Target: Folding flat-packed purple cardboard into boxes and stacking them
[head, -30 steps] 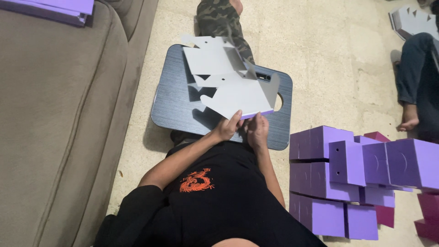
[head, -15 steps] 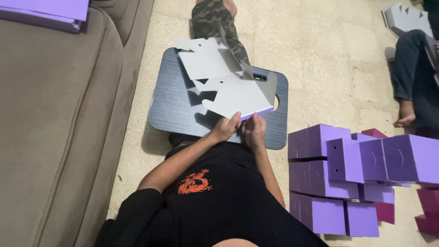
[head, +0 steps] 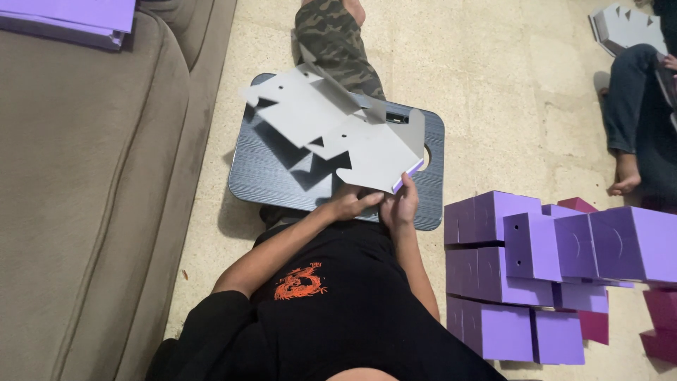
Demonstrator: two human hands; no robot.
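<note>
A stack of folded purple cardboard boxes (head: 536, 271) is seen on the floor at the right, with a few magenta boxes (head: 659, 321) beside and behind it. Flat purple sheets (head: 70, 17) are laid on the brown sofa (head: 84, 197) at the far left, and a pile of grey die-cut blanks (head: 624, 28) is placed at the far right, next to another person's leg (head: 627, 120). An unfolded grey die-cut cardboard blank with notched edges and small holes (head: 338, 130) is held tilted above a dark rectangular lap tray with rounded corners (head: 271, 180); its underside is grey, and a purple face is shown along the near edge. That near edge is gripped by both hands: the left hand (head: 350, 204) is closed on it from below, and the right hand (head: 400, 206) is pinched on the near right corner, thumb uppermost. The rest of the blank is extended away from the grip, toward the far left, and its shadow is cast on the tray.
</note>
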